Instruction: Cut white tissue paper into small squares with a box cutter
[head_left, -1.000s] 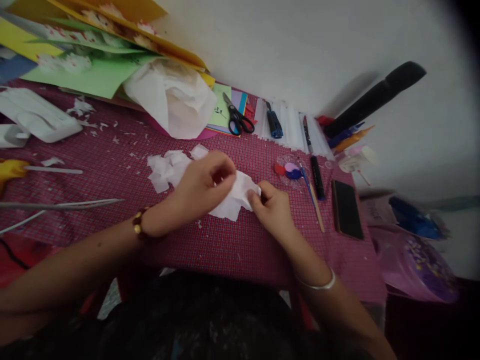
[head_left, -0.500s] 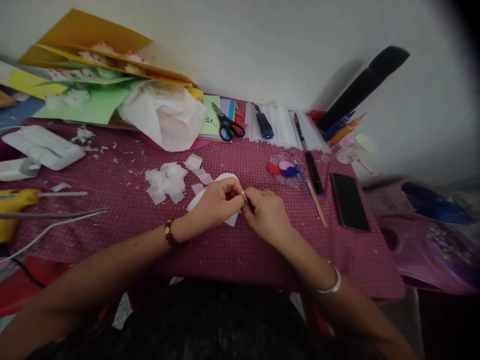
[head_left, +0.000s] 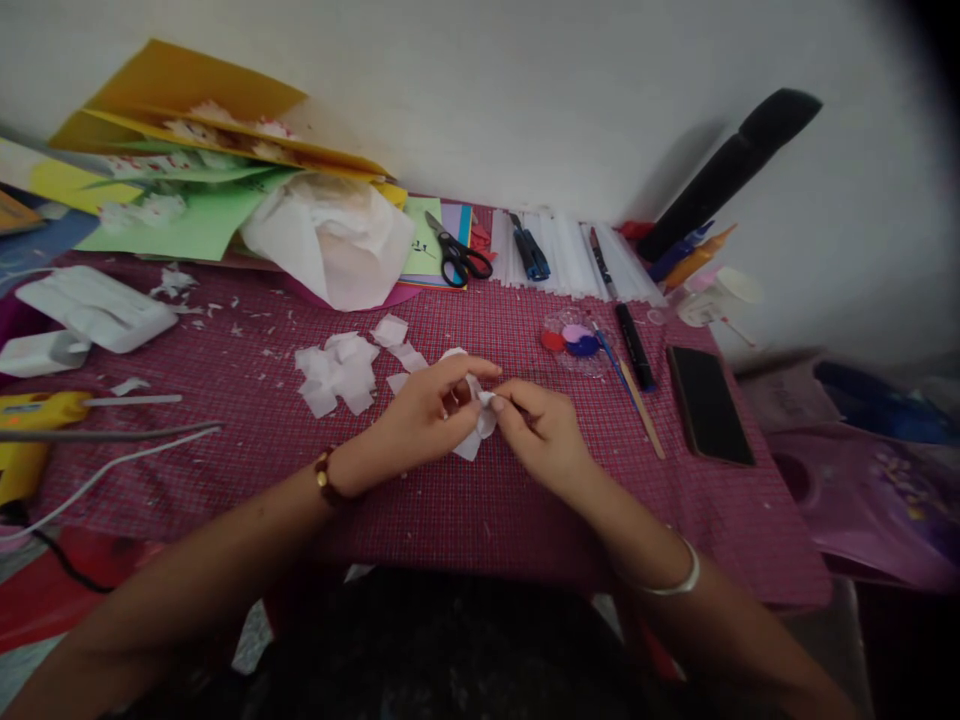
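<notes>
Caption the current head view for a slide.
Right hand pinches white paper beside the left hand; paper pieces lie on the checked cloth.

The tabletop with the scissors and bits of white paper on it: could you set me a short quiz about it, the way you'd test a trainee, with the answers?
1. What does the right hand pinch?
2. True or false: in the picture, the scissors lie to the left of the black marker.
3. Pick one. The tablecloth is: A) plain green; B) reddish and checked; C) white with blue stripes.

Key: 1. A small piece of white paper. 2. True. 3. B.
</notes>
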